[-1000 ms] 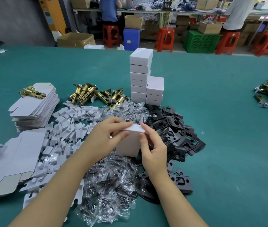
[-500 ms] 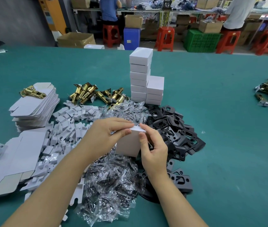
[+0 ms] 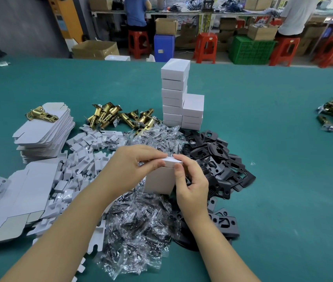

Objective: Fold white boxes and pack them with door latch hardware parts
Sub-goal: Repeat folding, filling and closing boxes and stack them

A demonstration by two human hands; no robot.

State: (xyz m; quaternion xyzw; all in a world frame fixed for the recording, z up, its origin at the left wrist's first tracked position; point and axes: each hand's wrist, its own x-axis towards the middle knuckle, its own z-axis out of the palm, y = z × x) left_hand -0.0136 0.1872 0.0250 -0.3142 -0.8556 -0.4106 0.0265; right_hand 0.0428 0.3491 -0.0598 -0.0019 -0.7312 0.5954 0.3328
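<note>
A white box [image 3: 158,181] is held upright above the heap of clear screw bags [image 3: 135,226], in the middle of the near table. Its top flap is being pressed down: the left hand [image 3: 133,165] is curled over the upper edge, thumb and fingers pinched on it, and the right hand [image 3: 192,184] is clamped on the right side with its thumb upon the flap. This box appears nearly closed; whether it is filled cannot be told. Much work is judged to be left: flat box blanks [image 3: 43,129], brass latches [image 3: 108,115] and black plates [image 3: 218,159] are lying unpacked around. Farther away, finished boxes [image 3: 179,98] are stacked in two columns.
</note>
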